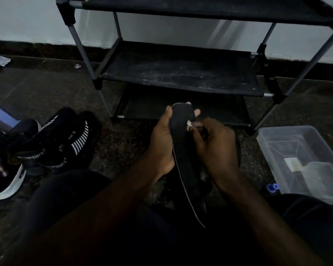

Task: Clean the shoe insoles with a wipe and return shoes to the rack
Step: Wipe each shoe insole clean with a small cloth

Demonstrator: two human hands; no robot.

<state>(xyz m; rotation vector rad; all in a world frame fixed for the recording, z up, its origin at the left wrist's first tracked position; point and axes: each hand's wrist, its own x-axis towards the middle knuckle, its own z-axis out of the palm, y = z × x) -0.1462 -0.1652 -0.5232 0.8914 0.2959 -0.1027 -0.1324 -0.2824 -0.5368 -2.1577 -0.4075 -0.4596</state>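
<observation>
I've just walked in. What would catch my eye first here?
The two hands in the middle: the left hand grips a long dark insole while the right hand pinches a small white wipe against it. Behind them stands a black shoe rack; striped black sneakers sit on the floor at left.

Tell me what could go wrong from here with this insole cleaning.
The wipe pinched in the right hand shows only as a small scrap against the long black insole gripped by the left hand, so parts may go unwiped. The shoe rack's middle shelf looks dusty; returned sneakers could pick that up. Dim light may hide dirt on the insole.
</observation>
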